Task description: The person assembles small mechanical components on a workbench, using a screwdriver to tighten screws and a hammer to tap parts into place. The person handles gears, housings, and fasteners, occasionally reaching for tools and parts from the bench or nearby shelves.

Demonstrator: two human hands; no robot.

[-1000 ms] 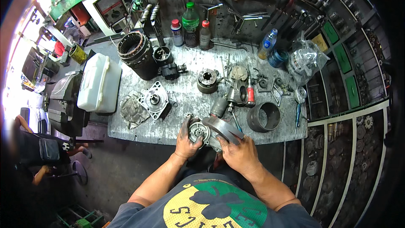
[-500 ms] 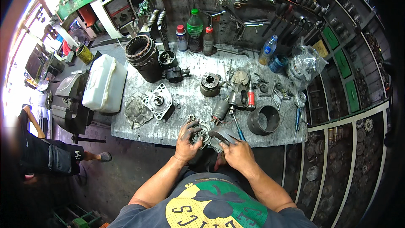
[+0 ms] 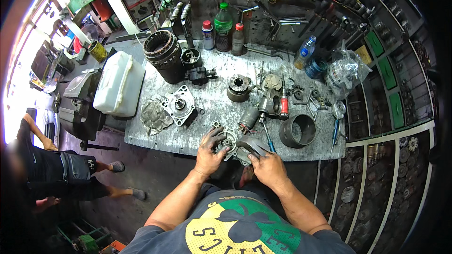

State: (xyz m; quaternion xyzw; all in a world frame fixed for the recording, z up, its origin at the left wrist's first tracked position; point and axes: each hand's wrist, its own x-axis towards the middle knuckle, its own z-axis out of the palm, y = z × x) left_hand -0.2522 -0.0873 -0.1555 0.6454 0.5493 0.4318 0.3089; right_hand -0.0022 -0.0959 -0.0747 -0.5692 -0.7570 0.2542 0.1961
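At the front of the workbench [image 3: 209, 99], left hand [image 3: 210, 154] holds cast-metal housing [image 3: 230, 140], right hand [image 3: 269, 167] grips dark metal ring [image 3: 253, 144]

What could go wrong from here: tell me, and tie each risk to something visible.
1. The grey metal housing, in the left hand by the near edge of the bench, might drop to the floor if the grip slips.
2. The dark curved metal part in the right hand is close beside it and could pinch the bare left fingers.
3. The blue-handled screwdriver lies just beyond the right hand and might get knocked.
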